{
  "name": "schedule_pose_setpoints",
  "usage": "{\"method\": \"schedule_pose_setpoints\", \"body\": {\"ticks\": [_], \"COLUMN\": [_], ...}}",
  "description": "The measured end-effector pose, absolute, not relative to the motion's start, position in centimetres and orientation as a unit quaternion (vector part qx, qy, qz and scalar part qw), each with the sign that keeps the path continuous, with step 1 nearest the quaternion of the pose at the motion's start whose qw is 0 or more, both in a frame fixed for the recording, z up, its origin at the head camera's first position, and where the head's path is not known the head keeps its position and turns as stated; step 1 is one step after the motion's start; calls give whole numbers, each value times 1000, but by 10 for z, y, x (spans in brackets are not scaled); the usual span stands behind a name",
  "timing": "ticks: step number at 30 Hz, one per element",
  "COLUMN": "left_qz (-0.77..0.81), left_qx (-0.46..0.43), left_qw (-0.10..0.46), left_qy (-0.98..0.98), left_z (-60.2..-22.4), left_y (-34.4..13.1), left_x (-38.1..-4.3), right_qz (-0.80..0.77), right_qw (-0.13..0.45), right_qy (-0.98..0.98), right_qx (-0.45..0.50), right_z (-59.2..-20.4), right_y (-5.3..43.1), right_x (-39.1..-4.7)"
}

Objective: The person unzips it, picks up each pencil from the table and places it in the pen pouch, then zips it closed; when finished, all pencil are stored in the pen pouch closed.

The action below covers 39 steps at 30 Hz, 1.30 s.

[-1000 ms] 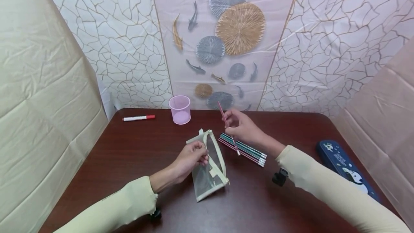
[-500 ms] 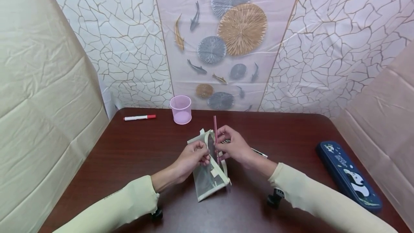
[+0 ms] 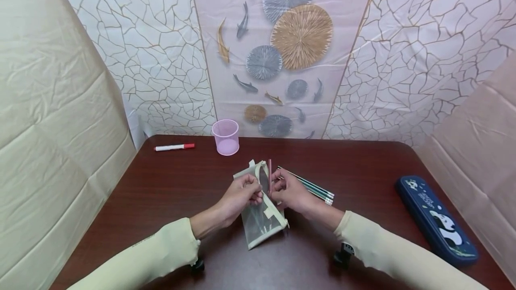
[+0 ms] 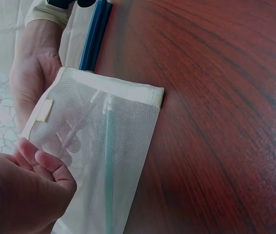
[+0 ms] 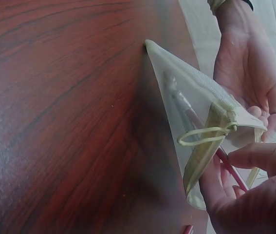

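My left hand (image 3: 243, 194) pinches the zip edge of a cream mesh pencil pouch (image 3: 255, 229), keeping its mouth parted. In my right hand (image 3: 293, 196) is a pink pencil (image 3: 270, 174), gripped between thumb and fingers. The pencil stands steeply, its lower part down inside the pouch; the right wrist view shows its pink shaft (image 5: 232, 169) passing the zip edge, with a cord loop (image 5: 201, 137) beside it. Through the mesh in the left wrist view a green pencil (image 4: 109, 165) lies inside. Several pencils (image 3: 316, 188) lie on the table, partly behind my right hand.
A blue panda pencil case (image 3: 439, 223) lies at the table's right edge. Towards the back stand a pink mesh cup (image 3: 226, 140) and, left of it, a red-capped marker (image 3: 174, 147). Fabric hangings border the dark wooden table (image 3: 169, 182).
My right hand has brought the pink pencil left from above the loose pencils, turned it upright and lowered it into the pouch. My left hand keeps its hold on the pouch edge.
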<state>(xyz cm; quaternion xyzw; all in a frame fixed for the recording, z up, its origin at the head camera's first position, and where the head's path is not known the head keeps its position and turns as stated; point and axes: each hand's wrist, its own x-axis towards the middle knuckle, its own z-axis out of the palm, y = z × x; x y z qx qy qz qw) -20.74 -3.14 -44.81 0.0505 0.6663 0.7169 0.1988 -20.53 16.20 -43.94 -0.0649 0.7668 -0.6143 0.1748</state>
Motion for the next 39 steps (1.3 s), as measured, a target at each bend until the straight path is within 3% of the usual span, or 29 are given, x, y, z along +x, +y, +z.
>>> {"method": "schedule_pose_setpoints", "body": {"ticks": [15, 25, 39], "left_qz": [708, 710, 709], "left_qx": [50, 57, 58], "left_qw": [192, 191, 183], "left_qy": [678, 676, 679], "left_z": [-450, -449, -447], "left_y": [-29, -31, -35], "left_x": [-203, -203, -201], "right_qz": [-547, -481, -475], "right_qw": [186, 190, 83], "right_qy": [814, 846, 868], "right_qx": [-61, -134, -117], "right_z": [-441, -437, -427], "right_y": [158, 163, 203], "right_x": [-205, -219, -235]}}
